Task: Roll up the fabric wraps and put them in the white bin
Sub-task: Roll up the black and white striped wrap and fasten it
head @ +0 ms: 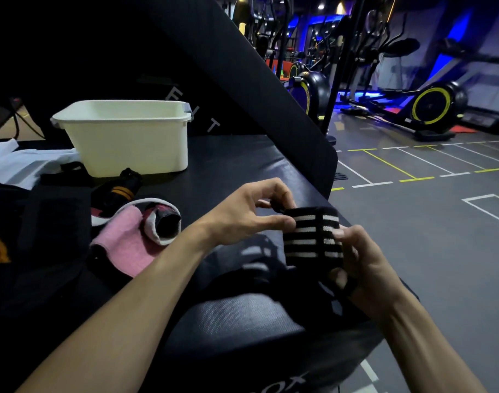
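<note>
Wrap [313, 236], black with white stripes, sits rolled between both hands, its long axis running from 12 to 6 o'clock. The left hand [251, 214] pinches its top end; the right hand [361, 265] curls around its side. The white bin [123, 137] waits on the desk [242, 165] at 10 o'clock, nearer the left hand.

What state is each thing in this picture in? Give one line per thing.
Striped wrap: partly rolled, held by both hands, loose end trailing down.
Left hand: pinching the wrap's top edge.
Right hand: curled round the roll.
White bin: upright, open; contents hidden.
Pink wrap: lying loose, unrolled, on the bench.
Black and orange wrap: bundled, outside the bin.
</note>
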{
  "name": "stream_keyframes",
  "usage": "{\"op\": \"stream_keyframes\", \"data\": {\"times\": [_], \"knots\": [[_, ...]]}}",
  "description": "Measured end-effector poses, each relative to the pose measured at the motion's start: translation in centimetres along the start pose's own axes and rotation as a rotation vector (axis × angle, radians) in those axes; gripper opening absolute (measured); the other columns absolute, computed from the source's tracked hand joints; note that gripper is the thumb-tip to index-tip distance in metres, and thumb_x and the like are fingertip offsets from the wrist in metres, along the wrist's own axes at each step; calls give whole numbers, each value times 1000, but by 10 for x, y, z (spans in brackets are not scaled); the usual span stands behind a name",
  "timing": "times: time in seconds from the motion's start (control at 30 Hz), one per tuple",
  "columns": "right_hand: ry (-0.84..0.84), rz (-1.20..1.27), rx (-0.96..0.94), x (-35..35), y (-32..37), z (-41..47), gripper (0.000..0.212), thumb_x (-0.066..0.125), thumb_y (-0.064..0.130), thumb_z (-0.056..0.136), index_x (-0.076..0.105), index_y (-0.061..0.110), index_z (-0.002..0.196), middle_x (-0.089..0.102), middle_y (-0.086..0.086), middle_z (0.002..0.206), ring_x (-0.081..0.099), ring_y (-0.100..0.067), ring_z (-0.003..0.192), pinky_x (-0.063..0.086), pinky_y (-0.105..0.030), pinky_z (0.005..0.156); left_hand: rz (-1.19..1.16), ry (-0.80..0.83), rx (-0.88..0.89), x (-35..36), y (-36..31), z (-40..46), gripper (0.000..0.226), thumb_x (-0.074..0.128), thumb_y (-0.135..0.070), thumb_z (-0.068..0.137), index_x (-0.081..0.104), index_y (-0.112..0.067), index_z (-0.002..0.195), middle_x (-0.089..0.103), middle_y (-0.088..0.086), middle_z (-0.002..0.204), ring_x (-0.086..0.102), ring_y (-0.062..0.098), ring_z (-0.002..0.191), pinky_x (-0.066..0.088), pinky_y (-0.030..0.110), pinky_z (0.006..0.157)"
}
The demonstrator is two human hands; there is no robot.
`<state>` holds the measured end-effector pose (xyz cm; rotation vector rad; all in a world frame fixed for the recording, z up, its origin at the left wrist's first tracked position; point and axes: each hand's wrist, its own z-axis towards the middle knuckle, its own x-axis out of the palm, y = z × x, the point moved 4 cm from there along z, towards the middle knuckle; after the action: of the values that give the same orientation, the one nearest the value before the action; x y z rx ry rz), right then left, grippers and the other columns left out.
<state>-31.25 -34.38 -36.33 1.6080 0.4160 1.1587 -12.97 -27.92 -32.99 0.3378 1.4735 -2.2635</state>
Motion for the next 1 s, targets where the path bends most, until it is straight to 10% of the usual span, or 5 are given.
{"op": "stream_keyframes", "data": {"times": [0.13, 0.27, 0.77, 1.0], "knots": [[14, 151, 104, -7, -9, 7, 60, 91, 28, 43, 76, 5, 97, 63, -9, 89, 60, -18, 82, 56, -30, 80, 11, -33, -12, -1, -2, -1, 39, 83, -20, 83, 67, -9, 117, 72, 1, 113, 67, 14, 109, 50, 43, 104], [60, 201, 130, -4, -11, 8, 68, 89, 27, 56, 71, 3, 118, 62, -19, 115, 62, -24, 99, 45, -39, 103, -43, -24, -46, -2, 0, -2, 35, 77, -13, 89, 68, -5, 121, 74, 4, 112, 68, 12, 106, 54, 34, 96], [-227, -284, -182, -12, -8, 11, 31, 81, 44, 75, 71, 18, 91, 68, -6, 87, 64, -14, 77, 54, -27, 68, -78, -114, -14, -8, 2, 0, 30, 81, -5, 83, 72, -1, 112, 76, 7, 97, 71, 12, 90, 56, 25, 85], [-322, -674, -385, 1, -1, 3, 9, 73, 11, 90, 68, 9, 97, 76, 1, 86, 72, -6, 81, 55, -19, 71, 155, -219, -14, -10, 1, -1, 36, 91, -39, 72, 76, -19, 97, 76, 0, 88, 73, 22, 83, 60, 43, 77]]}}
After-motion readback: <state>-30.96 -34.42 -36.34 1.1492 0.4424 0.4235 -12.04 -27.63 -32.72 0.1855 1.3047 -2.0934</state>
